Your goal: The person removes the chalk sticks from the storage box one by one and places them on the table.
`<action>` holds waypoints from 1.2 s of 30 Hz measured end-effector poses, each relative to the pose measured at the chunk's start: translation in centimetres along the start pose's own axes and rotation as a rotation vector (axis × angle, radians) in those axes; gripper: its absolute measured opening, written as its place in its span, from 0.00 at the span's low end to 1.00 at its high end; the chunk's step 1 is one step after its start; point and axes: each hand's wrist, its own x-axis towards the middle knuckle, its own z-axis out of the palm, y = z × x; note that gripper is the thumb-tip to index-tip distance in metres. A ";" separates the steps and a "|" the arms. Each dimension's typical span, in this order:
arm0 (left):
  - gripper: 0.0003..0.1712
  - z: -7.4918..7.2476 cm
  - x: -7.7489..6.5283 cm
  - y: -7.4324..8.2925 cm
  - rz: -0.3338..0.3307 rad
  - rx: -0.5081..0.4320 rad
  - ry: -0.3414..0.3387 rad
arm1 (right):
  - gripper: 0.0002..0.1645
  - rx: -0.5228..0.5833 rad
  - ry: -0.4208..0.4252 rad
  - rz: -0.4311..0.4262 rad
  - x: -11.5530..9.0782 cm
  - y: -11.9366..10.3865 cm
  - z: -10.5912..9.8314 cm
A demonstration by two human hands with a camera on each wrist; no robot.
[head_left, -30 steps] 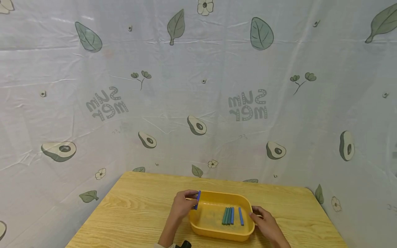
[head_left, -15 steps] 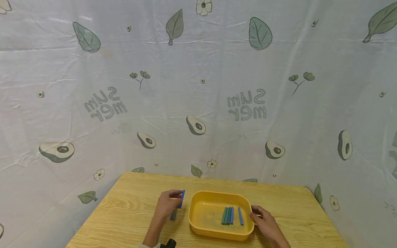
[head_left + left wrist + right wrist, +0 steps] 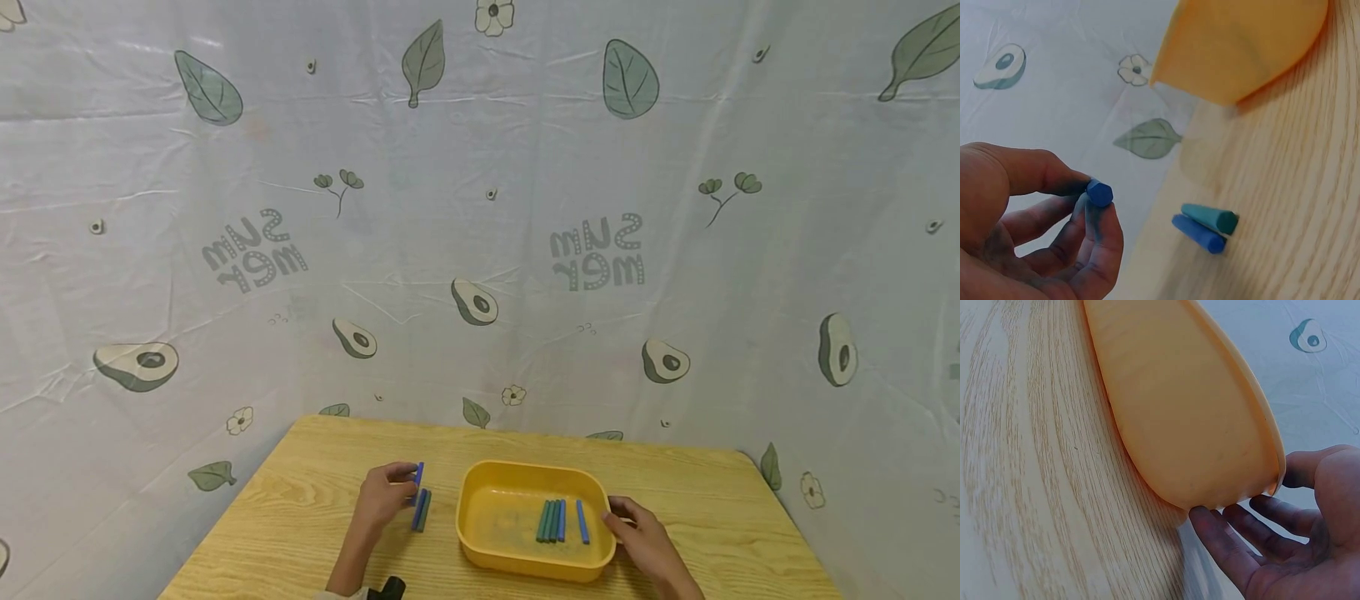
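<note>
From my remote seat, I see the left hand [image 3: 381, 497] pinching a blue stick [image 3: 1100, 194] between thumb and fingers, near a blue-and-green pair of sticks [image 3: 1209, 217] lying side by side on the table [image 3: 315, 492], left of the yellow tray [image 3: 532, 568]. My right-side views show the right hand [image 3: 639, 536] gripping the tray's right end, thumb at the rim, fingertips against the outer wall. Inside lie a row of four sticks [image 3: 554, 522] and, just beside it, a lone blue one [image 3: 582, 522].

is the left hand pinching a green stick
No, the left hand pinches a hexagonal blue stick, while a green stick lies on the table.
</note>
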 end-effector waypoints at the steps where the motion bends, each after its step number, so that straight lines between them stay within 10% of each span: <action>1: 0.23 -0.1 0.0 -0.1 -0.004 -0.001 0.000 | 0.28 0.003 -0.002 0.002 0.0 0.0 0.0; 36: 0.19 -0.1 0.8 -3.4 0.050 0.340 0.009 | 0.30 0.009 -0.014 0.011 0.1 0.0 -0.1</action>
